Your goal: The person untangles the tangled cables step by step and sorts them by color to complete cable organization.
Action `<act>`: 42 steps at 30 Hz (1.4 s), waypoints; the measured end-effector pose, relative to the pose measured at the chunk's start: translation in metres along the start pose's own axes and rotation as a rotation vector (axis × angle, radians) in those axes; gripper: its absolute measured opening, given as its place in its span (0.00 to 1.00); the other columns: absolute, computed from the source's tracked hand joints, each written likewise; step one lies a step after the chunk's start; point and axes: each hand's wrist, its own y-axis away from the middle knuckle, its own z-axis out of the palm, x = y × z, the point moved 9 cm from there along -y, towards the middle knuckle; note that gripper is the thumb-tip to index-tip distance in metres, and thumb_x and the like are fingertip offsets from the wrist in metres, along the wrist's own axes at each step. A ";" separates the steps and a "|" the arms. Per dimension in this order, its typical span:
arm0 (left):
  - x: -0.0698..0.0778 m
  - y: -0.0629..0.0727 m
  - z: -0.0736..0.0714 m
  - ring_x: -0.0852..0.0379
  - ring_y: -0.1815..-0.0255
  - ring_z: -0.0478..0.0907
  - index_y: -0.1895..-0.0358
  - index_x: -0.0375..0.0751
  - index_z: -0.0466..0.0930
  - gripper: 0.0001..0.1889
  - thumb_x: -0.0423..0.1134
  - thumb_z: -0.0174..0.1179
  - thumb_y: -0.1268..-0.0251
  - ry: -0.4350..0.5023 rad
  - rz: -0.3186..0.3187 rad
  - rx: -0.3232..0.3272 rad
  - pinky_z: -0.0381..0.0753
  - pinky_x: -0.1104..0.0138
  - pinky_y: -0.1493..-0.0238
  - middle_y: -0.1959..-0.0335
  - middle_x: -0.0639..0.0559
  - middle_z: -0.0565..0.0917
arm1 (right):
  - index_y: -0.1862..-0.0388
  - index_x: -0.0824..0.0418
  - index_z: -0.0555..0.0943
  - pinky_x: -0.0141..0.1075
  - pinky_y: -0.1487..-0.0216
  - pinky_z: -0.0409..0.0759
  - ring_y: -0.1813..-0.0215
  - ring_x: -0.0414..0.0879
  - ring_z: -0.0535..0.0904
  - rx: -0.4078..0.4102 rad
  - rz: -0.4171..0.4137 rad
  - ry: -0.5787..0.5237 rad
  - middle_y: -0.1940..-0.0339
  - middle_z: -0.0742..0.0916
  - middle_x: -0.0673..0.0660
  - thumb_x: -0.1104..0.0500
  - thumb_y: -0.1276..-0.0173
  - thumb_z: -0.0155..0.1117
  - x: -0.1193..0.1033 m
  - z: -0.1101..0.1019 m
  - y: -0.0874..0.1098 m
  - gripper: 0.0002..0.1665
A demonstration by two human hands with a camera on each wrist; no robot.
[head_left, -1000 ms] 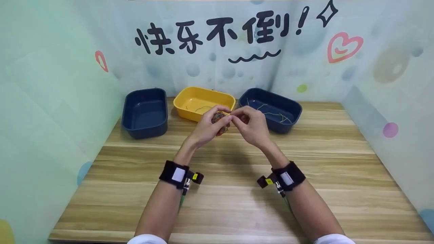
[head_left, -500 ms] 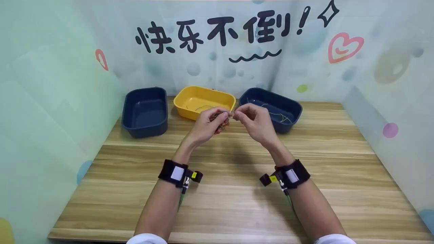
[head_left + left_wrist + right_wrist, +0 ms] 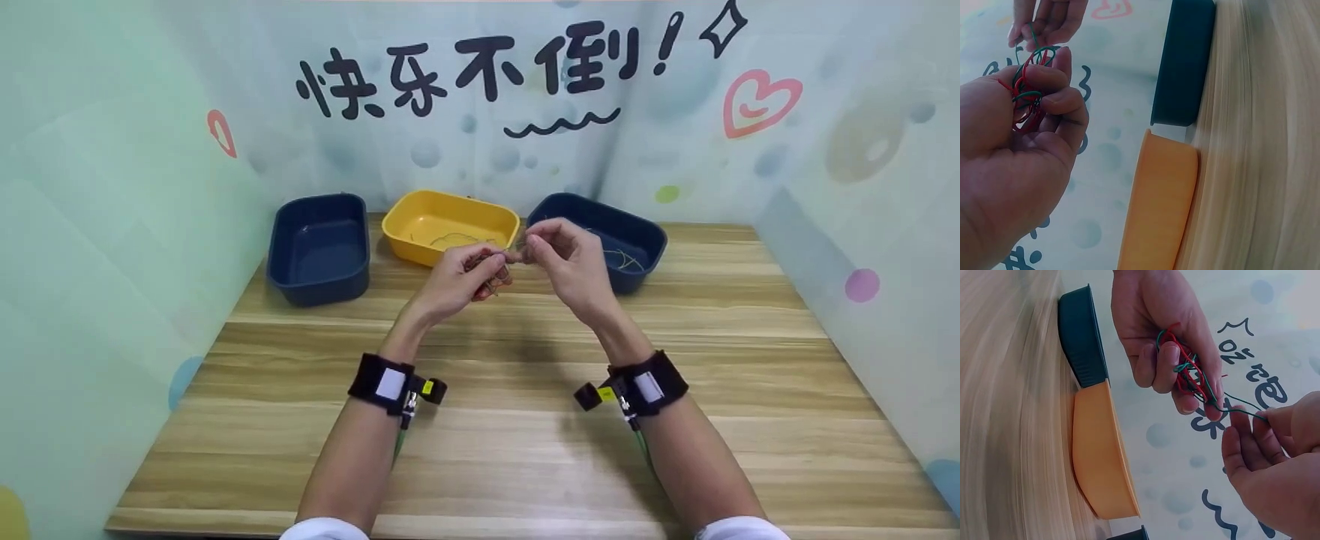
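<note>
My left hand [image 3: 455, 283] grips a tangle of thin red and green wires [image 3: 1188, 377] in its curled fingers, held up over the table in front of the bins. Part of the bundle is hidden inside the palm. A short way to the right, my right hand [image 3: 574, 262] pinches a green wire [image 3: 1240, 412] between thumb and forefinger. That strand runs from the tangle to the right fingertips, and a second green length lies beside it in the right wrist view. In the left wrist view, loops of the tangle [image 3: 1028, 104] stick out past the left thumb.
Behind the hands stands a yellow bin [image 3: 401, 241] with some thin yellowish strands [image 3: 454, 238] in it. To its right, a dark blue bin [image 3: 651, 251] holds similar strands [image 3: 626, 259]. Another dark blue bin [image 3: 319, 289] is at the left. A printed curtain backs the wooden table [image 3: 510, 465].
My right hand has drawn away from the left, slightly right and upward, so the pinched green wire now spans a gap between them. The left hand keeps its grip on the tangle.
</note>
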 end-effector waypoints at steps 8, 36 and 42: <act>0.002 0.003 0.004 0.50 0.78 0.70 0.54 0.36 0.82 0.12 0.38 0.50 0.23 -0.033 -0.015 -0.048 0.72 0.69 0.79 0.64 0.34 0.82 | 0.55 0.69 0.80 0.39 0.72 0.80 0.73 0.64 0.75 -0.013 -0.138 -0.019 0.69 0.82 0.65 0.71 0.27 0.54 -0.012 0.003 0.000 0.08; -0.011 0.007 -0.071 0.45 0.79 0.68 0.61 0.39 0.84 0.16 0.49 0.57 0.28 -0.030 0.076 0.282 0.73 0.68 0.80 0.71 0.37 0.80 | 0.66 0.48 0.88 0.33 0.77 0.75 0.76 0.42 0.76 -0.340 0.003 0.493 0.75 0.84 0.51 0.56 0.33 0.67 0.027 -0.024 0.003 0.04; -0.013 0.010 -0.072 0.50 0.80 0.69 0.62 0.38 0.84 0.14 0.46 0.57 0.29 -0.045 0.038 0.227 0.71 0.69 0.82 0.70 0.34 0.79 | 0.65 0.52 0.89 0.31 0.77 0.74 0.74 0.44 0.77 -0.202 0.061 0.404 0.72 0.86 0.56 0.58 0.35 0.69 0.028 -0.038 0.000 0.03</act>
